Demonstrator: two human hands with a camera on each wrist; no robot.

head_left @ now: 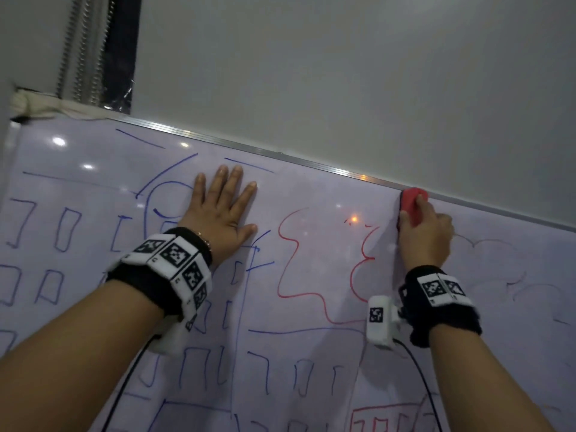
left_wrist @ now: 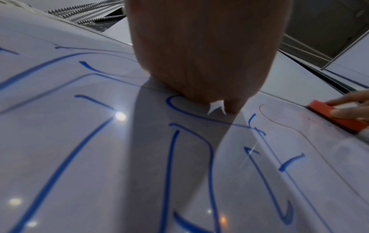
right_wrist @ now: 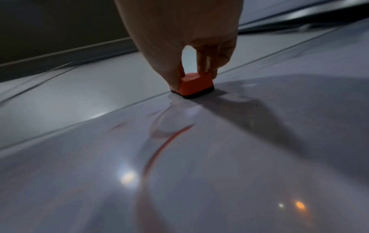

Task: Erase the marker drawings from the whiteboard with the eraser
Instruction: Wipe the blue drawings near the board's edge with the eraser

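Red eraser at whiteboard top edge | right hand grips it | left hand flat

No words, brands or numbers can be read; the wristbands carry only black-and-white square code markers, their small characters too blurred.

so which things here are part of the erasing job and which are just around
Part of the job:
- eraser, gripped by right hand
- whiteboard
- red drawing
- blue drawings
- left hand, flat on board

Just around:
- wall
- window blinds
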